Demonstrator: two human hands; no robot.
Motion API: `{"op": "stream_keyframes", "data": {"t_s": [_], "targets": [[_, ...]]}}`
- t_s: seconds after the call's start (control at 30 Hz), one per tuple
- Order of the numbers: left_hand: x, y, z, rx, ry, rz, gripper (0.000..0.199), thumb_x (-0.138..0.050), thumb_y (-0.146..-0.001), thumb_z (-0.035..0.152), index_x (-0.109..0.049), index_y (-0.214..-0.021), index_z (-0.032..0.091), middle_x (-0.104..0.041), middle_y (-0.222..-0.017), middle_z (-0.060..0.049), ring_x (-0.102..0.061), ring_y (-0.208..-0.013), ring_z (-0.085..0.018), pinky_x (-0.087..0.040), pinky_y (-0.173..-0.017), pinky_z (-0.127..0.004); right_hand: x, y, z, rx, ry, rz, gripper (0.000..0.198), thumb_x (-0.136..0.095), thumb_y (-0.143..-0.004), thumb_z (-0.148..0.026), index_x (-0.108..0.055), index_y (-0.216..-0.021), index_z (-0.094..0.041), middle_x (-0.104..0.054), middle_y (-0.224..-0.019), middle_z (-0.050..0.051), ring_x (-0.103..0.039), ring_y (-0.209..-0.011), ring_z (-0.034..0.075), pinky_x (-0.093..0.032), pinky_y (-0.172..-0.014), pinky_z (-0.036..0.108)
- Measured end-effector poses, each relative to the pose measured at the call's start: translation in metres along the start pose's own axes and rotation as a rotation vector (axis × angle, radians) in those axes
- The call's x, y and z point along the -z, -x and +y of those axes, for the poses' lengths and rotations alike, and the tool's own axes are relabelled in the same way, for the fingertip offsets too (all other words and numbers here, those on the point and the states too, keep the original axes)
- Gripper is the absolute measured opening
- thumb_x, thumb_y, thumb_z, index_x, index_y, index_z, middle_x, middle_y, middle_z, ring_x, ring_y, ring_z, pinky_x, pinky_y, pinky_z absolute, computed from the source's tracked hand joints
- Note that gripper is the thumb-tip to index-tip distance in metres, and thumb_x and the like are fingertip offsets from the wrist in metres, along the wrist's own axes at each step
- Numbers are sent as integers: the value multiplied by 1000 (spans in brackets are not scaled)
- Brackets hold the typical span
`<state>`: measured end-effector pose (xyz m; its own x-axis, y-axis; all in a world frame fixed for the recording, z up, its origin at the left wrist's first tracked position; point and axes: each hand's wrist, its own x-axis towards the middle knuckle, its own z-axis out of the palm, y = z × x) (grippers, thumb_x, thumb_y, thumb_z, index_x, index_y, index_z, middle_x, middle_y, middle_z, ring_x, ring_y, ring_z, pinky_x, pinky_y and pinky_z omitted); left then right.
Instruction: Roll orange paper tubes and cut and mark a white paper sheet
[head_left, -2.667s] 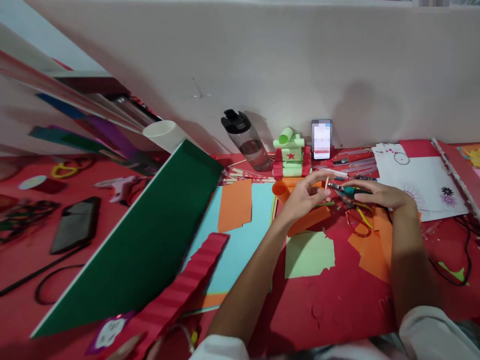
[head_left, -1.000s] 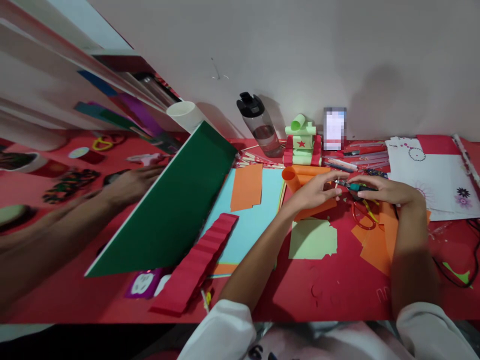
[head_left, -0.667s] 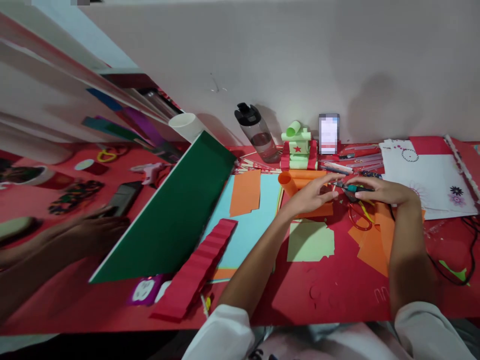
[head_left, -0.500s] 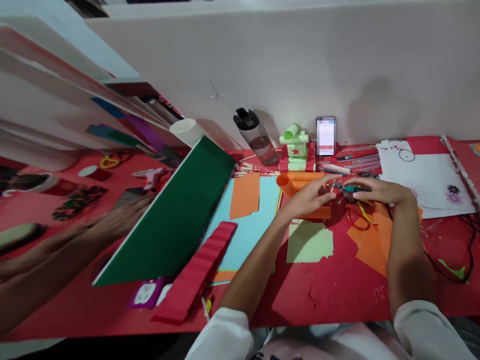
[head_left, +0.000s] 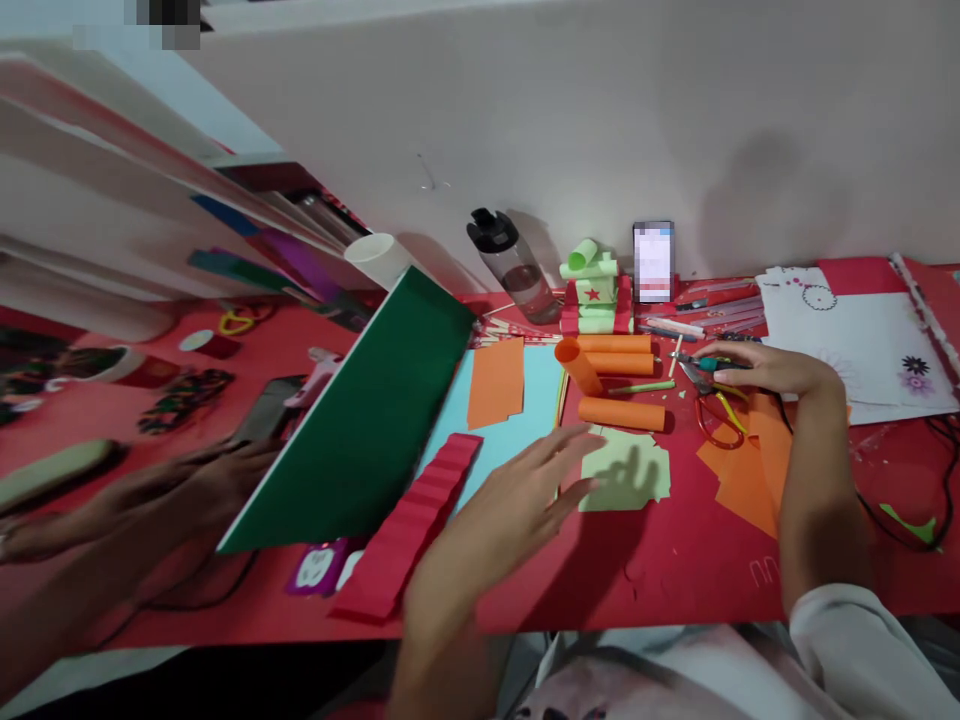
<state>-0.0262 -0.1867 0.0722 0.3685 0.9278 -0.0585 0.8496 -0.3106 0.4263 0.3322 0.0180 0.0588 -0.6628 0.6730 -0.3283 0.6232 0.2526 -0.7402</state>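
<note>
My right hand (head_left: 757,368) is closed round a slim teal-and-black tool (head_left: 716,365) with a metal tip, pointing left beside a thin pale stick (head_left: 676,355). I cannot make out the tool's exact kind. Scissors (head_left: 721,418) with yellow and red handles lie just below it. My left hand (head_left: 525,490) is in the air with fingers spread, empty, over the light blue paper and left of a pale green paper piece (head_left: 626,475). Rolled orange paper tubes (head_left: 622,413) and a thin green rolled strip (head_left: 641,387) lie between the hands. Behind them stands a green-and-red paper model (head_left: 595,295).
A bottle (head_left: 517,270) and a phone (head_left: 654,262) stand by the wall. The slanted green board (head_left: 360,430) rises at left, with another person's arms (head_left: 150,500) beyond it. Orange paper scraps (head_left: 750,475) and a black cord (head_left: 885,535) lie at right.
My left hand has drawn back toward me and left, away from the orange tubes, and its fingers have spread. The right hand still holds the tool in about the same place.
</note>
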Motion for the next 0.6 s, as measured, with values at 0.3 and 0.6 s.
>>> {"op": "stream_keyframes", "data": {"t_s": [0.3,0.6], "targets": [[-50,65,-103,756,-460,125,57,-40,-110,46,-53,-157,16,-45,-167,-25,-53,-145,-44,-54,-107,-59,-4,-2,-13,1,-15,-11,68,-67,-89,-71,-67,-147,-35,-66,-152,3,-58,-141,40,-49,-118,49],[-60,75,-123,747,-399,121,58,-33,-110,40,-52,-162,21,-43,-168,-22,-59,-138,-43,-56,-106,-58,-3,-2,-10,-10,-1,1,75,-66,-86,-77,-67,-147,-33,-64,-153,5,-55,-144,42,-45,-121,52]]}}
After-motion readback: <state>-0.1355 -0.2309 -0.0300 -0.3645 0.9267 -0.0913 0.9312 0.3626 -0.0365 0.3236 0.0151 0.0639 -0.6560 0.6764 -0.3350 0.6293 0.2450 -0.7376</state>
